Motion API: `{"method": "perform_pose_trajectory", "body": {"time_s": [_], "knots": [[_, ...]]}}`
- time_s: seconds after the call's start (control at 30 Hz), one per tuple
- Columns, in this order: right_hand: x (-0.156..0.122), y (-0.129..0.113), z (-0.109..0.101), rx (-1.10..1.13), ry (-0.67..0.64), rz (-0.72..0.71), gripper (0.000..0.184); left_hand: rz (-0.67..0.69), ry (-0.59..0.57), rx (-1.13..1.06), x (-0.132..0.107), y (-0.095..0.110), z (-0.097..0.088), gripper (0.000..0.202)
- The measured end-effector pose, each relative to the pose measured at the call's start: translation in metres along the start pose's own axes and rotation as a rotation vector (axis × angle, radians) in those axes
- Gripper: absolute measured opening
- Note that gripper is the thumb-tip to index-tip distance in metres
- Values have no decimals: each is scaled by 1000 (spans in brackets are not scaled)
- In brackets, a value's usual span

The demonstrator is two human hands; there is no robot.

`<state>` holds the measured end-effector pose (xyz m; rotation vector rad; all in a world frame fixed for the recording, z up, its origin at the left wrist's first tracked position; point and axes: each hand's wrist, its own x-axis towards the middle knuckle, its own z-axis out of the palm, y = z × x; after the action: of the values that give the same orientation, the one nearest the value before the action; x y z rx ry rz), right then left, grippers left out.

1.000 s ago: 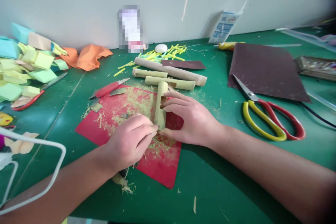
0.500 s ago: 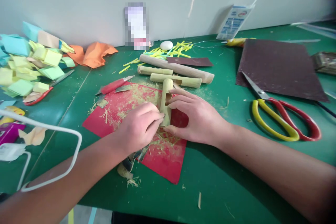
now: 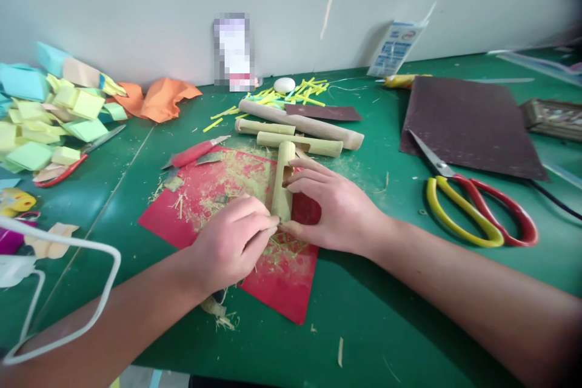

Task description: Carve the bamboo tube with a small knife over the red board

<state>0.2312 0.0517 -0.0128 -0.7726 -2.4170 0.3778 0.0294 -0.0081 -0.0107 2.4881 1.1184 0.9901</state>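
Note:
A short bamboo tube (image 3: 284,185) with a notch cut in its right side points away from me over the red sheet (image 3: 273,291). Its right side and near end are gripped by my right hand (image 3: 341,209), thumb low and fingers at the notch. My left hand (image 3: 234,242) is closed in a pinch against the tube's near end; whatever lies between its fingertips is hidden. Pale shavings and dust cover much of the sheet. Just beyond it lie a notched bamboo piece (image 3: 318,145), a shorter bamboo piece (image 3: 264,127) and a longer greyish stick (image 3: 309,122).
A red-handled knife (image 3: 193,153) rests at the sheet's far left corner. Large scissors (image 3: 482,206) lie on the right by dark sandpaper (image 3: 473,127). Folded paper pieces (image 3: 54,115) pile up at left. A white bent frame (image 3: 109,285) crosses above my left forearm.
My left hand has slid slightly nearer, down to the tube's near end. The right hand keeps its grip on the tube. The whole view has shifted a little.

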Motion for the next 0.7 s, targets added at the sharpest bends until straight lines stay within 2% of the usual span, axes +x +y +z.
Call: {"method": "perform_pose_trajectory", "body": {"time_s": [0.17,0.33,0.5,0.7], "knots": [[-1,1,1,-13,0,1,32,12,41,37,8,-8,3,11],[0,0,1,5,5,-5,29,26,-8,35,2,-3,1,11],[0,-1,0,9,-2,9,29,55,35,75,4,-7,2,11],[1,-1,-1,37,-4,5,28,50,-19,51,3,-7,1,11]]}}
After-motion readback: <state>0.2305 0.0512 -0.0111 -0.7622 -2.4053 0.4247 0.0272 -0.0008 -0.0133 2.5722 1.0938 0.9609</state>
